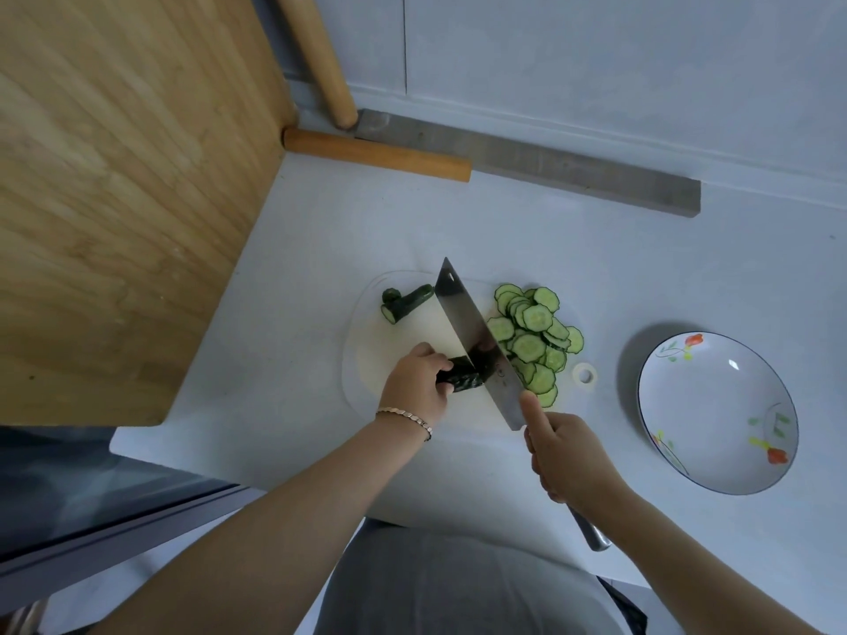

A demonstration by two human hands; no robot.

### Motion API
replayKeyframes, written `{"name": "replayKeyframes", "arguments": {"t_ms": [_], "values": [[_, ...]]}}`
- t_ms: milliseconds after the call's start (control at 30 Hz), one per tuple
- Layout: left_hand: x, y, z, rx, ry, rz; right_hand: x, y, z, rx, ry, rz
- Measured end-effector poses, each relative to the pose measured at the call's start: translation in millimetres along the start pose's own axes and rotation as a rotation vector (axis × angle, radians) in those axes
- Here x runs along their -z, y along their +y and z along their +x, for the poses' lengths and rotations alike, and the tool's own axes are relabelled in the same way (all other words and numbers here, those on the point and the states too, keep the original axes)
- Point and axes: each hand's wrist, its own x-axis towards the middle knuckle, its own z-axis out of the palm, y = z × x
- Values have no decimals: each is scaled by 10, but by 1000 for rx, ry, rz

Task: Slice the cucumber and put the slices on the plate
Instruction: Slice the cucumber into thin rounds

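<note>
Slicing well advanced: left hand [419,375] clamps the dark-green cucumber stub [464,376]; right hand [570,456] grips the steel cleaver [476,341]. Beyond the blade, pale-green round slices [534,339]; apparently none yet on the white floral plate [717,412].

Wood board [114,199] leaning, 2 rolling pins [376,153] nearby.

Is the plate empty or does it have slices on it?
Empty. The plate shows only its painted flowers; the slices lie piled on the board.
</note>
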Motion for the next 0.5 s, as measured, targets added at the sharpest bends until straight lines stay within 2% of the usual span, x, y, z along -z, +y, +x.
{"name": "replayKeyframes", "arguments": {"t_ms": [233, 500], "values": [[7, -6, 27, -11, -29, 23, -58, 60, -68, 19, 33, -79], [27, 14, 33, -15, -48, 19, -224, 71, 173, -48, 30, -47]]}}
